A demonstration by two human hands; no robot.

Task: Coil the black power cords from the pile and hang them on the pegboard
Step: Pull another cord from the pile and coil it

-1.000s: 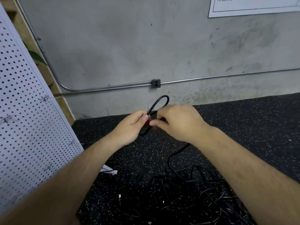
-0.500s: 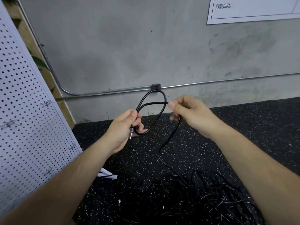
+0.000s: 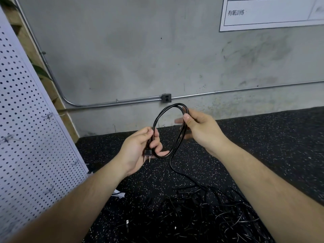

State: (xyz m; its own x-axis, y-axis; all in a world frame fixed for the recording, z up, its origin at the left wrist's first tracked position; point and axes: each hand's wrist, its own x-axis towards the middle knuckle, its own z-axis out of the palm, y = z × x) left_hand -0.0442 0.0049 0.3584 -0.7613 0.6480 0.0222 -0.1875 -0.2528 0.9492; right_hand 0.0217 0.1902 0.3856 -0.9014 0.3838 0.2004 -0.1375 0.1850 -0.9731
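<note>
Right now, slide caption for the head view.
Left hand and right hand loop a black power cord above the pile.

Left hand (image 3: 138, 149), right hand (image 3: 201, 128) — curled fingers (image 3: 157, 146)

Left forearm (image 3: 78, 199) and right forearm (image 3: 263, 181): bare along the whole visible length, wrists included. Left hand (image 3: 138, 149) and right hand (image 3: 201, 130): bare. Right thumbnail (image 3: 186, 117) short, cut close. Far fingers of right hand blurred, detail unreadable.

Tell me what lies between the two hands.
In the head view, only the loop of the black power cord bridges the left hand and right hand; speckled floor shows through it.
</note>
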